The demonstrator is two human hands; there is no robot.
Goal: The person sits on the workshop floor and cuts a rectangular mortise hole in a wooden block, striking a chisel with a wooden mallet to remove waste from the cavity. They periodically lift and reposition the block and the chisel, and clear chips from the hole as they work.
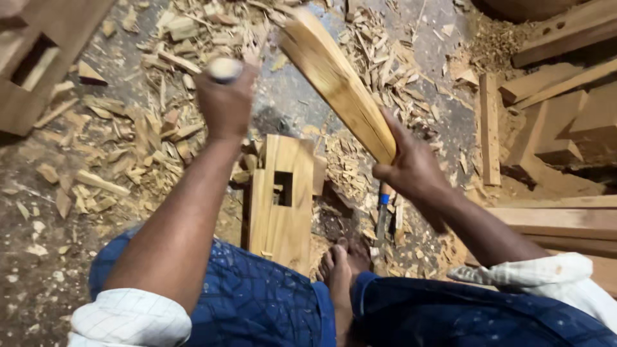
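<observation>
Mortised block [281,199]: on the floor's middle, between our knees.
Left hand [225,103]: clenched on a chisel handle [224,69].
Right hand [411,168]: grasps the wooden mallet [337,80].
Risk: we judge that a mis-aimed blow could hit our knuckles or bare foot [339,273].

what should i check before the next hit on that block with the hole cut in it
1. Left hand gripped on the round-ended handle: ok.
2. Right hand gripped on the wooden mallet, raised: ok.
3. Tool tip seated in the mortise: cannot tell, it is hidden.
4. Wooden block steady against the leg: cannot tell.
5. Bare foot away from the block: not ok, right beside it.
6. Blue-handled tool lying near the foot: not ok.
</observation>
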